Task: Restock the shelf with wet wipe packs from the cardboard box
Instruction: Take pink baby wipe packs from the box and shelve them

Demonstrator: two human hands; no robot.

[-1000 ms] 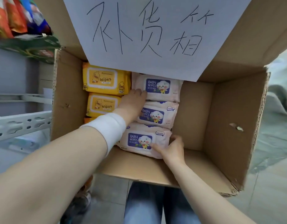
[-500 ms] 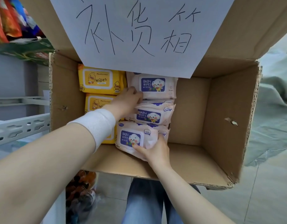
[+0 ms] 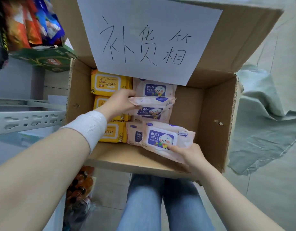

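The left hand (image 3: 119,103) gripped a tilted pink pack (image 3: 152,106) in the box (image 3: 215,105). The right hand (image 3: 190,155) pinched the near pack (image 3: 162,137) by its corner.

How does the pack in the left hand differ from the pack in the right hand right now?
The left pack is tipped up on edge, its label seen at a slant; the right pack lies flatter, label facing the camera. The left hand grips its pack by the left end, mid-box; the right hand pinches its pack's near edge, by the box front. Both are pink baby wipes packs with purple labels.
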